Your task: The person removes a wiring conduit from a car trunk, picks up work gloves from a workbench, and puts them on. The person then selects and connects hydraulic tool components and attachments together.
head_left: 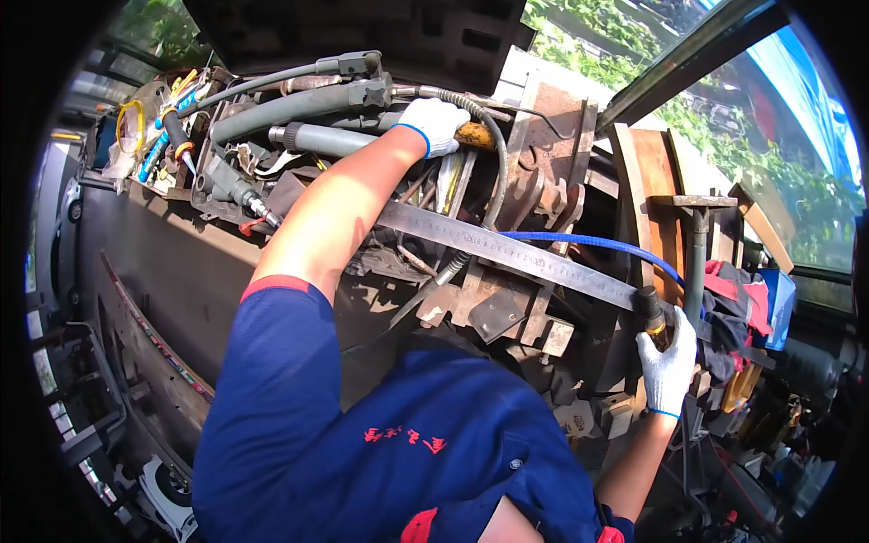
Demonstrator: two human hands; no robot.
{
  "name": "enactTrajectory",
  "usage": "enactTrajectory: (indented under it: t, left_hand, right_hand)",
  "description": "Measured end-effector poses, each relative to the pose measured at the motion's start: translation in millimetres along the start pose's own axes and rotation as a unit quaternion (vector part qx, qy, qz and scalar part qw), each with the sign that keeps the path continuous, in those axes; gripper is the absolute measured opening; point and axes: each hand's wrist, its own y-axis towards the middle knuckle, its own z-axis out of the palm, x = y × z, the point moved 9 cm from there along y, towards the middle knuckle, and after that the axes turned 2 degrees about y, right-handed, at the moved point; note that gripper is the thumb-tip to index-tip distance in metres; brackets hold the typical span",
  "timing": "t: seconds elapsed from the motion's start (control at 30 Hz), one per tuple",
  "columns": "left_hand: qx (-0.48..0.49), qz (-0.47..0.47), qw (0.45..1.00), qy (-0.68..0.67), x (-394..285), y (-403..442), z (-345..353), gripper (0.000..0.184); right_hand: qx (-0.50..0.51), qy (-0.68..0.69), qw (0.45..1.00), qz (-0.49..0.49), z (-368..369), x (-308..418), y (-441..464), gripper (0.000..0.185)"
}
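Observation:
My left hand [436, 127], in a white glove, reaches into a pile of tools with its fingers curled beside a worn orange-yellow piece [475, 136] that sticks out from it; its full shape is hidden. Grey hydraulic cylinders [299, 110] lie just left of that hand. Over at the right, my gloved right hand [670, 357] is wrapped round a black cylindrical tool [649, 309] with a yellow mark, its lower part covered by my fingers. A long steel ruler [507, 253] slants across the pile, its right end close to the black tool.
A blue hose [597, 240] curves behind the ruler. Rusty steel brackets [550, 118] stand behind it, and a T-shaped metal bar [695, 235] rises near my right hand. Dark cloth with red [738, 303] lies at far right. A black open case lid [362, 36] stands at the back.

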Motion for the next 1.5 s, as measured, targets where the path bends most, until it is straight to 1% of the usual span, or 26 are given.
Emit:
enactTrajectory:
  t: [0.1,0.13,0.23,0.33,0.4,0.47,0.53,0.57,0.6,0.63,0.67,0.7,0.73,0.8,0.83,0.87,0.93,0.97,1.0,1.07,1.13,1.27,1.3,1.4,1.47,1.5]
  left_hand:
    - [-0.005,-0.008,1.0,0.009,-3,-5,-3,0.046]
    - [0.003,-0.014,1.0,0.008,-3,-6,-3,0.046]
    - [-0.004,0.0,1.0,0.008,-3,-7,-2,0.047]
    - [0.019,0.014,1.0,-0.003,-2,-2,0,0.05]
    - [0.013,0.028,1.0,-0.006,2,-3,-1,0.049]
    - [0.005,0.011,1.0,0.027,5,-11,-11,0.045]
    - [0.013,-0.023,0.997,0.075,12,-17,-21,0.042]
    - [0.014,-0.019,0.996,0.092,14,-19,-22,0.038]
    - [0.018,-0.022,0.995,0.097,16,-19,-20,0.037]
    - [0.021,-0.026,0.994,0.101,17,-17,-17,0.036]
    - [0.024,-0.031,0.994,0.105,20,-14,-13,0.035]
    - [0.043,-0.037,0.994,0.092,23,-9,-6,0.033]
    - [0.027,-0.029,0.995,0.096,26,-4,1,0.032]
    - [0.058,-0.035,0.995,0.068,28,-1,5,0.032]
    - [0.057,-0.035,0.996,0.058,29,-2,5,0.032]
    - [0.059,-0.022,0.997,0.041,30,-2,5,0.031]
    - [0.076,-0.025,0.996,0.035,32,0,8,0.029]
    - [0.085,-0.029,0.995,0.032,32,0,8,0.027]
    - [0.069,-0.021,0.997,0.033,31,0,6,0.025]
    - [0.067,-0.024,0.997,0.039,31,-1,4,0.025]
    - [0.058,-0.021,0.997,0.04,32,1,7,0.025]
    - [0.004,-0.001,0.999,0.041,31,-5,-2,0.025]
    - [0.01,-0.007,0.999,0.046,33,-4,-6,0.025]
    - [0.041,-0.026,0.998,0.048,31,-5,-2,0.026]
    - [0.035,-0.012,0.998,0.053,32,-4,2,0.028]
    - [0.046,-0.019,0.997,0.052,33,-3,4,0.029]
  right_hand:
    - [-0.031,0.024,0.999,-0.006,-9,3,5,0.079]
    - [-0.028,0.047,0.999,0.003,-13,10,10,0.076]
    - [-0.082,0.049,0.994,-0.053,-27,24,20,0.065]
    - [-0.075,0.198,0.975,-0.07,-33,64,46,0.05]
    - [-0.026,0.16,0.98,-0.118,-33,119,69,0.043]
    - [0.001,0.152,0.958,-0.243,-11,166,99,0.037]
    - [0.059,0.08,0.94,-0.326,29,216,134,0.031]
    - [0.095,0.039,0.936,-0.335,61,227,156,0.037]
    - [0.17,0.0,0.935,-0.31,90,243,176,0.039]
    - [0.178,-0.035,0.913,-0.365,126,253,196,0.04]
    - [0.205,-0.071,0.9,-0.379,154,268,213,0.043]
    - [0.252,-0.114,0.893,-0.356,175,285,222,0.034]
    - [0.295,-0.121,0.888,-0.332,199,291,232,0.038]
    - [0.334,-0.082,0.862,-0.371,249,300,244,0.046]
    - [0.343,-0.045,0.853,-0.391,257,311,241,0.056]
    - [0.333,0.001,0.834,-0.44,261,321,235,0.057]
    - [0.357,0.032,0.823,-0.441,279,324,240,0.064]
    - [0.387,0.103,0.811,-0.426,278,324,240,0.071]
    - [0.367,0.096,0.805,-0.456,277,328,237,0.077]
    - [0.329,0.087,0.806,-0.484,289,335,240,0.081]
    - [0.36,-0.012,0.826,-0.434,298,331,245,0.084]
    - [0.372,-0.043,0.811,-0.449,298,331,245,0.08]
    - [0.395,-0.03,0.802,-0.446,298,334,243,0.082]
    - [0.414,-0.023,0.809,-0.416,291,333,243,0.084]
    - [0.456,-0.01,0.795,-0.401,300,330,245,0.084]
    - [0.466,-0.044,0.795,-0.387,300,329,243,0.083]
